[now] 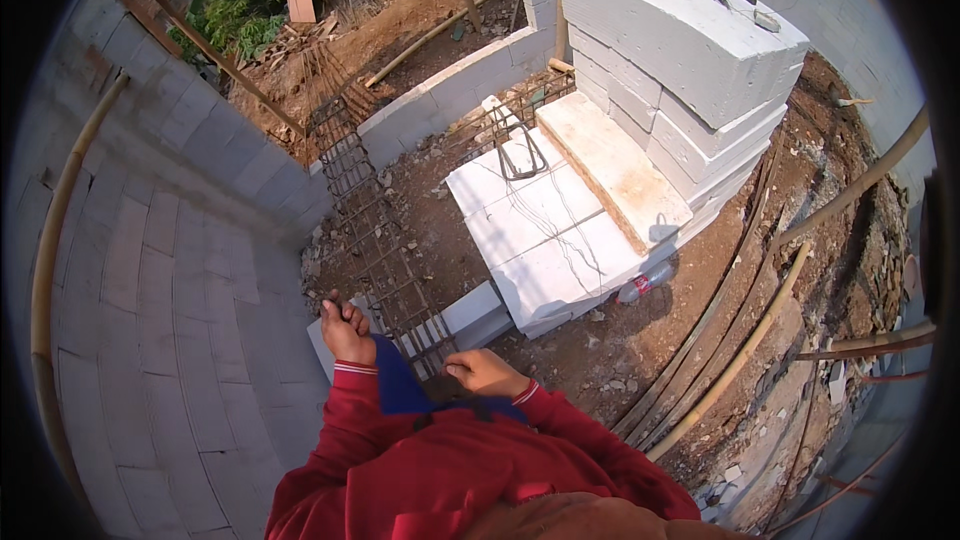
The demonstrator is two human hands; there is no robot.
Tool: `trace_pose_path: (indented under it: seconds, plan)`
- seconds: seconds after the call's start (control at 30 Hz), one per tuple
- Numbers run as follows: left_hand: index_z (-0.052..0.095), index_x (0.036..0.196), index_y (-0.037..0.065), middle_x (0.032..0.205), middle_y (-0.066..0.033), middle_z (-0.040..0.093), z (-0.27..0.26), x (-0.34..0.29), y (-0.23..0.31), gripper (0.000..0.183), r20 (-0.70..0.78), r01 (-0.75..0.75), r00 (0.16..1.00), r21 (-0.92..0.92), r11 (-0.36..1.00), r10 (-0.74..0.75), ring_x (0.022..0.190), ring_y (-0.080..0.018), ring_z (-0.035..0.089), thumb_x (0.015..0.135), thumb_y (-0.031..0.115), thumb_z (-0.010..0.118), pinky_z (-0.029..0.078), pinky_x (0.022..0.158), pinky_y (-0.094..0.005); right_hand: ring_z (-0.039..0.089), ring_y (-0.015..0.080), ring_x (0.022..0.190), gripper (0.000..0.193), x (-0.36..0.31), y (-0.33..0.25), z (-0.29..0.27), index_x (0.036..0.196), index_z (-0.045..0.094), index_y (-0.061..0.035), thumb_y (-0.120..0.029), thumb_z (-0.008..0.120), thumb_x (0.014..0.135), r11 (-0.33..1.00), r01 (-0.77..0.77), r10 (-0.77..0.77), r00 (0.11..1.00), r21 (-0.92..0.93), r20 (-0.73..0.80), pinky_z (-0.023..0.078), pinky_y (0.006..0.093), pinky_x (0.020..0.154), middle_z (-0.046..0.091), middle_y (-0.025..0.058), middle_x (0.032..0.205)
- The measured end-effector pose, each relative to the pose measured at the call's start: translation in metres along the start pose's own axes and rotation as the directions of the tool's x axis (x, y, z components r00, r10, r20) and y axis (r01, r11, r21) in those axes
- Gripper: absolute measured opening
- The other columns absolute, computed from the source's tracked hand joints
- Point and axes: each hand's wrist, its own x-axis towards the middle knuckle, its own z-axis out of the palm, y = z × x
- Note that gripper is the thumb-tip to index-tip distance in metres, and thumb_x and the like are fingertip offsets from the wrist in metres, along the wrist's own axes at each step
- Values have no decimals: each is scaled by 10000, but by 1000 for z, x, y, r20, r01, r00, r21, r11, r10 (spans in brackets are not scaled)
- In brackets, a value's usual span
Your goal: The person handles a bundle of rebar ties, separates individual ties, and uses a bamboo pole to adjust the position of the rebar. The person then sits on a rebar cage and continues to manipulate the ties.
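Left hand [348, 333], right hand [488, 375] flank the rebar cage's near end [425, 337].
Fingers curled, grasp unclear; probably cage handling, calling for steady alignment.

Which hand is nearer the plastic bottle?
Right. In the picture, the right hand sits below and left of the plastic bottle; the left hand is farther off to its left.

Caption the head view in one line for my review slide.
Left hand and right hand flank the near end of a rebar cage, with stacked white blocks to its right.
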Motion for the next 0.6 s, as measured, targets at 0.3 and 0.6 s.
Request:
trace_pose_path:
  seconds: [0.3,0.6]
  plan:
    - [550,1104,86,714,32,435,41,-13,-2,257,218,78,971,98,992,-98,542,-52,337,1070,316,439,280,469,-207,666,281,722,204,-27,-2,6,997,669,22,-154,572,961,977,-117,142,981,179,-134,486,378,658,695,164,824]
    - [578,1088,67,697,51,441,146,-47,-45,247,607,164,752,205,965,-257,538,-30,312,1067,283,459,257,469,-194,518,91,639,225,-107,-12,18,1080,654,41,-149,581,985,893,-204,352,872,401,-340,442,263,607,580,21,733]
